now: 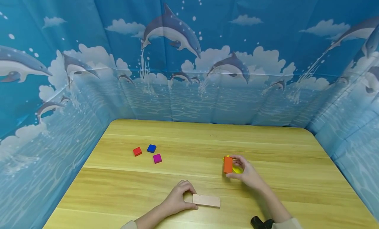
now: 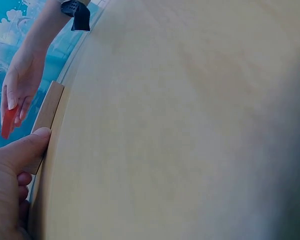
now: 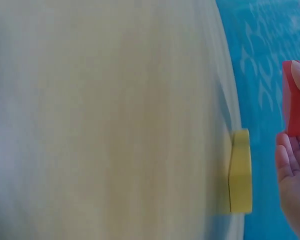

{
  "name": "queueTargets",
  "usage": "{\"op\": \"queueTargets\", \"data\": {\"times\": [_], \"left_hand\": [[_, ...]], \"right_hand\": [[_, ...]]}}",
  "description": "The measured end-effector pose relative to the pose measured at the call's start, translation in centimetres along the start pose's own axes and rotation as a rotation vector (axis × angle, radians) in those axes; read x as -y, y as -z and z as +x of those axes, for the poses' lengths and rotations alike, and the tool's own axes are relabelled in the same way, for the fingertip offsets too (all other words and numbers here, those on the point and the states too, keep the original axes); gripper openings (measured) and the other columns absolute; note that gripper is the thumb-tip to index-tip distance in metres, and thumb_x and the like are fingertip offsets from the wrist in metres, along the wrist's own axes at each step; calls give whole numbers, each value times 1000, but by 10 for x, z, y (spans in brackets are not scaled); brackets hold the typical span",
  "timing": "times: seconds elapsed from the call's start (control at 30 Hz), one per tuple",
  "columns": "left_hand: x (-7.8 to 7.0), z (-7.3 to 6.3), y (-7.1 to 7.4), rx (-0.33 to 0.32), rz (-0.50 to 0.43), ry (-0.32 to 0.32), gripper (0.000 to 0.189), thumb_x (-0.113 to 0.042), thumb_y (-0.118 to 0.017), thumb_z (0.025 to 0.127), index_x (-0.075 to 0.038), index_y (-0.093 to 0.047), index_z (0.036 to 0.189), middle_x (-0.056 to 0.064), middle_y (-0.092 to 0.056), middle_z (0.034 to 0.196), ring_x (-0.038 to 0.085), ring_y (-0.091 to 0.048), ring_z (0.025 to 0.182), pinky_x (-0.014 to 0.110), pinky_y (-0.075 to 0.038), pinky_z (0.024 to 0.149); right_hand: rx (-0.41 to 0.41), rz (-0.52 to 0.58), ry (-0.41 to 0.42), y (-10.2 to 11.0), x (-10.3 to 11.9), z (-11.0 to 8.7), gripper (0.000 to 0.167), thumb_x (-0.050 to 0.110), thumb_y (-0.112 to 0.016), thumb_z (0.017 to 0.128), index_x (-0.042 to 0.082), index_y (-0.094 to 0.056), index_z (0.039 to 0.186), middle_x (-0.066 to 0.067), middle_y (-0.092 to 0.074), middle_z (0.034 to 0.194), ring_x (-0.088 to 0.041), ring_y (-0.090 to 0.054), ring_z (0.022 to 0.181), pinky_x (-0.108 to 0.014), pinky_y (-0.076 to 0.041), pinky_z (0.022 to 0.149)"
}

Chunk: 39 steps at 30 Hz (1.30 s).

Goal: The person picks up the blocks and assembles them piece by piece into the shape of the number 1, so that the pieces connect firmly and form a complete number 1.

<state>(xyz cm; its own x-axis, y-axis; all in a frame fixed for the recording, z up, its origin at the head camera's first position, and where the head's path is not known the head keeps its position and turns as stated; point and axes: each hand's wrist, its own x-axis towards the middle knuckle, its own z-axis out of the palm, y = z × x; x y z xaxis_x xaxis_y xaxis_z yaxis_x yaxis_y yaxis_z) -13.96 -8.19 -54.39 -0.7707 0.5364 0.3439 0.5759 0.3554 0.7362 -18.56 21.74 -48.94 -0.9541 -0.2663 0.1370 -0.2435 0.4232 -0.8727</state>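
Note:
A flat, pale wooden block (image 1: 206, 200) lies near the front of the table. My left hand (image 1: 178, 197) pinches its left end between thumb and fingers; the left wrist view shows the thumb against the wooden block (image 2: 49, 107). To the right and farther back, my right hand (image 1: 248, 172) grips an orange-red rectangular block (image 1: 228, 165) by its two ends. In the right wrist view this orange-red block (image 3: 294, 98) is off the tabletop, with the thumb on top. A yellow block (image 1: 237, 169) stays on the table, partly hidden by the right hand and the orange-red block.
At the left of the wooden table (image 1: 118, 179) sit a red block (image 1: 137, 151), a blue block (image 1: 151, 148) and a magenta block (image 1: 157, 158). A black device (image 1: 260, 223) is at the right wrist. A dolphin-print curtain (image 1: 189, 100) surrounds the table's back and sides.

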Motion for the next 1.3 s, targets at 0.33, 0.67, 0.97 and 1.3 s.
{"op": "queueTargets", "data": {"times": [0.33, 0.67, 0.97, 1.3], "left_hand": [[-2, 1, 1, -2, -7, 7, 34, -33, -81, 64, -21, -60, 88, -14, -55, 89, 3, -45, 87, 21, -42, 79], [-4, 2, 3, -2, -13, 7, 34, -32, -82, 64, -20, -60, 88, -13, -55, 88, 3, -45, 87, 21, -42, 79], [-4, 3, 4, 0, -19, 9, 34, -32, -81, 65, -21, -60, 89, -13, -55, 88, 3, -45, 87, 22, -42, 79], [-8, 4, 6, 3, -24, 21, 34, -31, -81, 65, -20, -60, 89, -13, -55, 89, 3, -45, 87, 22, -42, 79]], "right_hand": [[65, -4, 5, -24, 8, 0, 68, 23, -80, 68, 6, -45, 124, -10, -50, 117, -26, -49, 105, -42, -40, 92], [170, 13, 2, -45, 14, 1, 64, 21, -79, 71, 2, -45, 123, -11, -49, 114, -27, -47, 108, -46, -36, 96], [169, -73, 62, -57, 13, 2, 64, 25, -80, 69, 2, -48, 120, -7, -52, 113, -24, -48, 105, -44, -37, 94], [161, -157, 70, -64, 16, 2, 64, 31, -82, 66, 6, -51, 116, -3, -52, 111, -21, -47, 104, -45, -38, 92]]}}
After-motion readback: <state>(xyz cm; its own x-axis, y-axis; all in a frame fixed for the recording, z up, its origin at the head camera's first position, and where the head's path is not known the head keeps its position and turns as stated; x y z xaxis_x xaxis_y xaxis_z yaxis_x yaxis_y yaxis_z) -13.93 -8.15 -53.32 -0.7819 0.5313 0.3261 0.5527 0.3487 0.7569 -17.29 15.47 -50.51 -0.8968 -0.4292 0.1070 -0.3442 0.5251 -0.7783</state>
